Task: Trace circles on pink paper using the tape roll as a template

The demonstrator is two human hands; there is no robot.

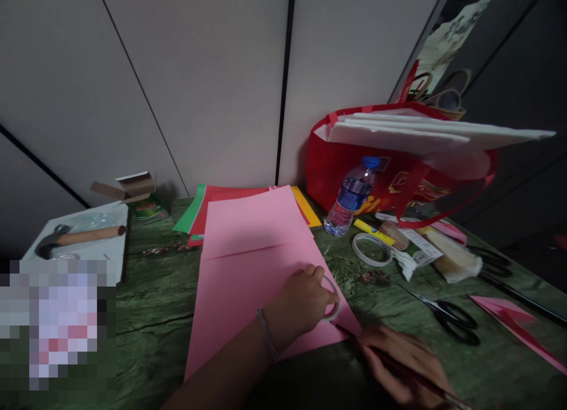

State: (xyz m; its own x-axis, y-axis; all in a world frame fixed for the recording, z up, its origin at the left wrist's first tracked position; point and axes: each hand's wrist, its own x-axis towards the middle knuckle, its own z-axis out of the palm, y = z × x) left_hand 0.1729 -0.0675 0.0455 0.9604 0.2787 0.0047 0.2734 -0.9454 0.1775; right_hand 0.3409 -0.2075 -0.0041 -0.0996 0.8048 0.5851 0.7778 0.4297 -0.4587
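Pink paper sheets (234,303) lie overlapping in front of me. My left hand (305,301), its fingers bent, grips a thin roll of tape (337,306) and holds it flat against the paper near its lower right corner. My right hand (403,363) is closed around a slim dark red pencil (394,365). The pencil's tip meets the paper just below the tape roll's edge. Black-handled scissors (452,318) lie partly open on the table to the right of the paper.
A water bottle (349,197) stands before a red bag (323,168). Another tape roll (370,250) and a yellow glue stick (374,231) lie at right. Red and green sheets (197,212) sit behind the pink paper. A hammer (88,236) rests on a white board at left, near an open box (146,206).
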